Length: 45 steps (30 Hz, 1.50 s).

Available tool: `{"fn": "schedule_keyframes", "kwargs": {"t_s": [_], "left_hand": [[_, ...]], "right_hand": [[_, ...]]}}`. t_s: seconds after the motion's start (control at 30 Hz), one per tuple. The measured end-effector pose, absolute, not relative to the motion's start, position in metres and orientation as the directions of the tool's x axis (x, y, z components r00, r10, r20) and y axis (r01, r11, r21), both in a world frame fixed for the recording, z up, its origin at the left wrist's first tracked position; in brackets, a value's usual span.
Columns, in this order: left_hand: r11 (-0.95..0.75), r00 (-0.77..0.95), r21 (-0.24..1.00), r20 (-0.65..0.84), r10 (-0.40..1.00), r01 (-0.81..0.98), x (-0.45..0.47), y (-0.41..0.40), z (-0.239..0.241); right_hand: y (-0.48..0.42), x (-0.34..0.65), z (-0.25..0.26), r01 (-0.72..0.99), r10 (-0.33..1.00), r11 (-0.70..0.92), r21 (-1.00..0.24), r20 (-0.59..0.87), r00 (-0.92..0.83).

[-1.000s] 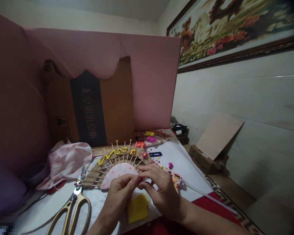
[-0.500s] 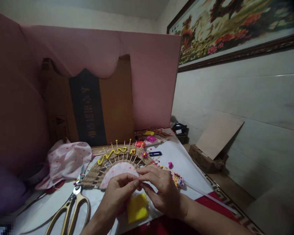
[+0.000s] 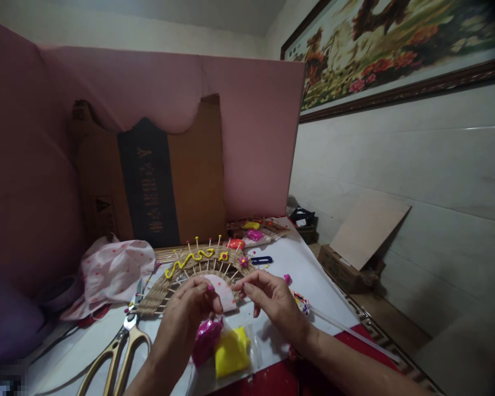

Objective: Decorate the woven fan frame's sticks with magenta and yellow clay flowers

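Between finger and thumb, my left hand point(image 3: 185, 311) pinches a tiny magenta piece of modelling clay point(image 3: 210, 287). Opposite it, my right hand point(image 3: 274, 302) is closed in a pinch, with a small magenta speck at the fingertips that looks like the same clay. Both hands hover over the front of a twine-woven fan shape point(image 3: 157, 291) with sticks, a dotted cloth half-circle point(image 3: 225, 291), a yellow wavy line point(image 3: 190, 261) and clay flowers point(image 3: 243, 261). Below them lie a magenta clay packet point(image 3: 206, 341) and a yellow clay packet point(image 3: 232, 352).
Gold-handled scissors point(image 3: 121, 341) lie at the left, near crumpled dotted cloth point(image 3: 117, 269). A blue cutter point(image 3: 262, 260), a magenta lump point(image 3: 287, 279) and a white stick point(image 3: 350, 333) lie rightward. Cardboard point(image 3: 193, 176) stands behind.
My hands have moved apart from where their fingertips met, left hand leftward, right hand slightly rightward. The magenta packet and more of the dotted half-circle now show between them.
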<state>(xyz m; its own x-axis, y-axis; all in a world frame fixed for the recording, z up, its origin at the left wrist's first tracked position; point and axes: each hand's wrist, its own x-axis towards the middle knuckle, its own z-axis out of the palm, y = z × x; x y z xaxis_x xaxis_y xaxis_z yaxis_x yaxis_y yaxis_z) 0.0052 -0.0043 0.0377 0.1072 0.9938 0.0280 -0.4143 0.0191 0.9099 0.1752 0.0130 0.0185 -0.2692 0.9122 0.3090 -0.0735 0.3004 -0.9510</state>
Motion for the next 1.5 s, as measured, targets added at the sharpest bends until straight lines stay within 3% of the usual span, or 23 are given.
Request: {"fn": "schedule_keyframes", "kwargs": {"t_s": [0.23,0.53,0.83,1.0,1.17,1.5], "left_hand": [[0.199,0.134,0.854,-0.152,0.979,-0.481,0.006,-0.002,0.026],[0.208,0.148,0.824,-0.153,0.977,-0.527,0.009,-0.003,0.026],[0.150,0.128,0.901,-0.106,0.986,-0.408,0.011,-0.002,0.019],[0.163,0.147,0.907,-0.114,0.983,-0.388,0.010,-0.001,0.011],[0.128,0.089,0.909,-0.100,0.991,-0.396,0.010,-0.002,0.014],[0.153,0.050,0.922,-0.145,0.988,-0.355,0.011,0.001,0.015]], "right_hand": [[0.021,0.172,0.014,-0.336,0.920,0.081,-0.938,0.200,-0.338],[0.020,0.173,0.018,-0.442,0.924,-0.089,-0.892,0.092,-0.372],[0.021,0.173,0.016,-0.284,0.935,0.011,-0.959,0.110,-0.337],[0.020,0.172,0.017,-0.329,0.934,0.051,-0.943,0.162,-0.319],[0.022,0.173,0.015,-0.343,0.925,-0.010,-0.939,0.122,-0.359],[0.022,0.174,0.017,-0.341,0.942,0.025,-0.940,0.137,-0.307]]}}
